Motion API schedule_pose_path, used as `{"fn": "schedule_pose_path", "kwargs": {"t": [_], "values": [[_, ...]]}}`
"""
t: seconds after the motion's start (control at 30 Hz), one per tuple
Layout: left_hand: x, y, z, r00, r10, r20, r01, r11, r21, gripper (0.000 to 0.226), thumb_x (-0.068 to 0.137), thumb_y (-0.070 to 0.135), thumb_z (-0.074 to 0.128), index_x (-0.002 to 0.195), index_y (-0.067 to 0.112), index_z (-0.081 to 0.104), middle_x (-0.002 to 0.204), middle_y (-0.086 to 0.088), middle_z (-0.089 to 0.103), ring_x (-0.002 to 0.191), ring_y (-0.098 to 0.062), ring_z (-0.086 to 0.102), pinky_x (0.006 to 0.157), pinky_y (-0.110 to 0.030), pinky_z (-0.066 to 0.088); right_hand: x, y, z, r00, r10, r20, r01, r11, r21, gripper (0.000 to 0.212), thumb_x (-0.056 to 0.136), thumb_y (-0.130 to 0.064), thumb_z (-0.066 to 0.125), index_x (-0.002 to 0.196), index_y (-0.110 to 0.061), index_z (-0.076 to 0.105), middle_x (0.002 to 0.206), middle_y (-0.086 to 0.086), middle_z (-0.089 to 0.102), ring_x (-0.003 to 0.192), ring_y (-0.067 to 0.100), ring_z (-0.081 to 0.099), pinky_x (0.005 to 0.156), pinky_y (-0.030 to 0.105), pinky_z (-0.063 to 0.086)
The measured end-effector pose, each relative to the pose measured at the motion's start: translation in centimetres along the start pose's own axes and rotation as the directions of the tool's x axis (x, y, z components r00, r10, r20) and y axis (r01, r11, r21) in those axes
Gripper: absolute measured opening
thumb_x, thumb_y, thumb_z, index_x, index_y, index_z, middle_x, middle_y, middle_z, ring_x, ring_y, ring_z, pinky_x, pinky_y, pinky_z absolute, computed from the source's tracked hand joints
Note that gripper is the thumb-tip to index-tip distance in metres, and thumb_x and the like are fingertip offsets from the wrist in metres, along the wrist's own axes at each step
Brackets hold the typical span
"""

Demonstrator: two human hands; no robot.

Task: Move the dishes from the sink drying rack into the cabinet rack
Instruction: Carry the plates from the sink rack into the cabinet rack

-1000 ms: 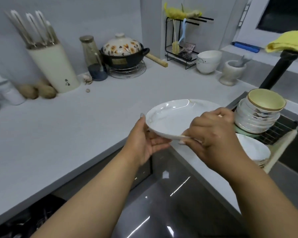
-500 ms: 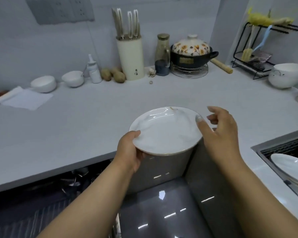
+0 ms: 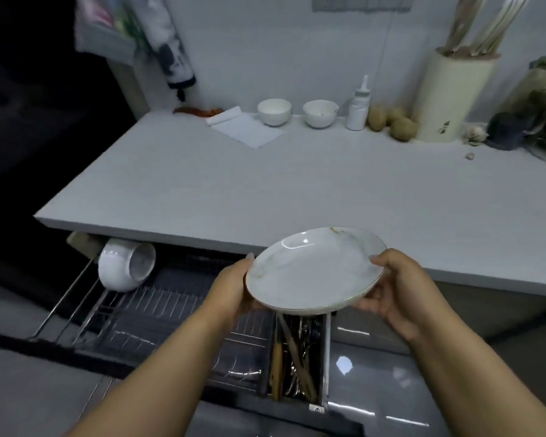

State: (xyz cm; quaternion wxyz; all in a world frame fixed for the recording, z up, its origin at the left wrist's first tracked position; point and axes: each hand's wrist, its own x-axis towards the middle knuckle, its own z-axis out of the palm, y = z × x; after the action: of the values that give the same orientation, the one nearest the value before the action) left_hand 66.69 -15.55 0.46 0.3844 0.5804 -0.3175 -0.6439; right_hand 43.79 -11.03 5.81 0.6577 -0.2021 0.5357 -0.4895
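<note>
A white plate (image 3: 312, 269) with a thin gold rim is held tilted, in the air, above the pulled-out cabinet rack (image 3: 158, 313). My left hand (image 3: 230, 288) grips its left edge and my right hand (image 3: 394, 285) grips its right edge. The wire rack sits in an open drawer under the counter. A white bowl (image 3: 125, 266) lies on its side at the rack's back left corner. The sink drying rack is out of view.
A cutlery compartment (image 3: 300, 351) with utensils fills the drawer's right side. The grey counter (image 3: 265, 190) carries two small white bowls (image 3: 273, 111), a paper sheet (image 3: 246, 129), a squeeze bottle (image 3: 358, 105), potatoes (image 3: 391, 123) and a knife block (image 3: 448, 96).
My view has swung left from the sink to the open drawer. The plate has come along, lower and tilted, and my right hand has taken hold of its edge again.
</note>
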Motion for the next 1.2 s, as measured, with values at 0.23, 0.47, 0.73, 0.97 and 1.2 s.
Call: {"fn": "schedule_pose_path", "kwargs": {"t": [0.23, 0.47, 0.73, 0.97, 1.2], "values": [[1.8, -2.3, -17.5, 0.932, 0.064, -0.355, 0.061, 0.942, 0.330, 0.023, 0.095, 0.029, 0.048, 0.082, 0.012, 0.059, 0.073, -0.010, 0.065, 0.077, -0.029, 0.064, 0.076, -0.042, 0.050, 3.4, 7.1, 10.4, 0.969, 0.239, 0.059, -0.232, 0.967, -0.105, 0.033, 0.089, -0.018, 0.043, 0.118, -0.005, 0.051, 0.089, 0.021, 0.063, 0.060, 0.030, 0.068, 0.050, 0.036, 0.058], [1.2, -3.7, -28.3, 0.943, 0.154, -0.295, 0.191, 0.475, 0.859, 0.037, 0.100, 0.039, 0.035, 0.113, 0.013, 0.058, 0.115, -0.012, 0.064, 0.107, -0.030, 0.056, 0.090, -0.034, 0.045, 8.5, 15.0, 20.3, 0.952, 0.306, 0.025, -0.292, 0.927, -0.234, 0.009, 0.092, -0.013, 0.046, 0.095, -0.006, 0.051, 0.083, 0.022, 0.062, 0.066, 0.034, 0.066, 0.058, 0.041, 0.059], [2.1, -5.8, -32.2, 0.968, 0.169, -0.188, 0.173, 0.096, 0.980, 0.043, 0.099, 0.046, 0.027, 0.096, 0.018, 0.060, 0.101, -0.005, 0.067, 0.093, -0.027, 0.062, 0.071, -0.031, 0.043, 16.4, 21.7, 27.9, 0.959, 0.283, -0.004, -0.264, 0.888, -0.376, 0.040, 0.090, -0.016, 0.054, 0.128, -0.010, 0.044, 0.090, 0.018, 0.066, 0.062, 0.030, 0.068, 0.066, 0.045, 0.059], [4.6, -5.4, -33.8, 0.979, 0.038, -0.202, 0.197, 0.109, 0.974, 0.054, 0.099, 0.051, 0.023, 0.090, 0.014, 0.061, 0.099, -0.010, 0.066, 0.090, -0.028, 0.061, 0.077, -0.034, 0.049, 21.2, 24.6, 33.3, 0.969, 0.248, 0.016, -0.216, 0.873, -0.437, 0.050, 0.089, -0.014, 0.059, 0.135, -0.016, 0.037, 0.107, 0.016, 0.061, 0.073, 0.029, 0.065, 0.061, 0.042, 0.059], [6.3, -5.4, -34.5, 0.961, -0.024, -0.275, 0.275, 0.188, 0.943, 0.067, 0.096, 0.060, 0.013, 0.114, 0.015, 0.060, 0.115, -0.010, 0.064, 0.110, -0.030, 0.056, 0.084, -0.038, 0.044, 24.6, 26.0, 37.8, 0.979, 0.205, 0.011, -0.170, 0.839, -0.517, 0.055, 0.088, -0.013, 0.063, 0.136, -0.014, 0.038, 0.123, 0.017, 0.057, 0.097, 0.037, 0.063, 0.046, 0.036, 0.058]]}}
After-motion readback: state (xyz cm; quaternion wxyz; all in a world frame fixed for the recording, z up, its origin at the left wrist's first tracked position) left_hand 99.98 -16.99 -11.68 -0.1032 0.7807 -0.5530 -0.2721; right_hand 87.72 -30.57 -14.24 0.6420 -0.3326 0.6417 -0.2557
